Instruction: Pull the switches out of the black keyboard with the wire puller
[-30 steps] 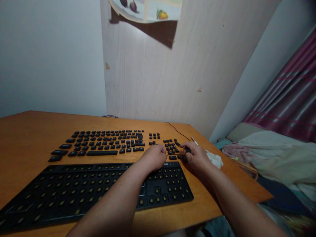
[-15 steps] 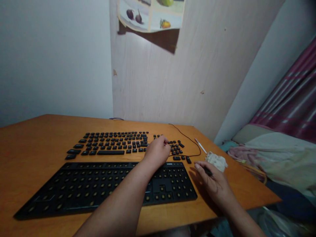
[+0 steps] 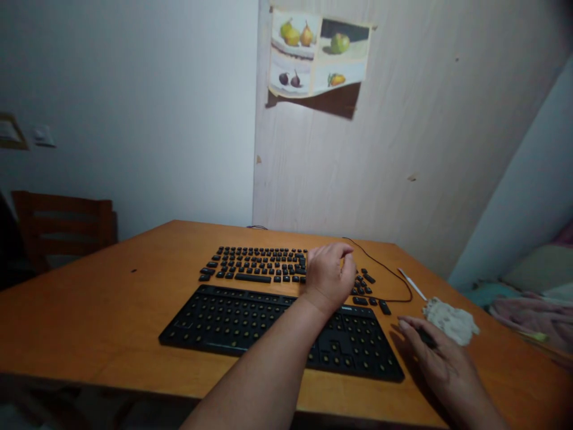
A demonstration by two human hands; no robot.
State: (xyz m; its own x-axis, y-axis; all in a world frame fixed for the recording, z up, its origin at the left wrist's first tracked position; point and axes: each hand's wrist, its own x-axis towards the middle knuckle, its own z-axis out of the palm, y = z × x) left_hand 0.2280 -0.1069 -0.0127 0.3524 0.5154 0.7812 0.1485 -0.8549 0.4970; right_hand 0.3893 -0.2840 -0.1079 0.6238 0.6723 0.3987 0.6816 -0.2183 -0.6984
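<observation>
A black keyboard base (image 3: 215, 328) lies on the desk with its keycaps off, its key posts showing in rows. Behind it, loose black keycaps (image 3: 257, 266) are laid out in keyboard order, with a long space bar (image 3: 253, 278) among them. My left hand (image 3: 331, 272) hovers over the right part of these keycaps, fingers curled and mostly hidden behind the hand. Whether a keycap is in them does not show. Right of the keyboard base, my right hand (image 3: 441, 352) is curled with the thumb toward the fingers, around a small dark thing (image 3: 427, 338) I cannot make out.
A crumpled whitish cloth (image 3: 451, 321) lies beyond my right hand, with a thin white stick (image 3: 412, 283) behind it. A black cable (image 3: 380, 263) loops over the desk (image 3: 111, 322). One small dark piece (image 3: 133, 271) sits at left. A wooden chair (image 3: 67, 227) stands further left.
The view has turned left, bringing the chair into sight. My left hand has risen and moved slightly right over the keycaps. My right hand stays beside the keyboard base, still curled.
</observation>
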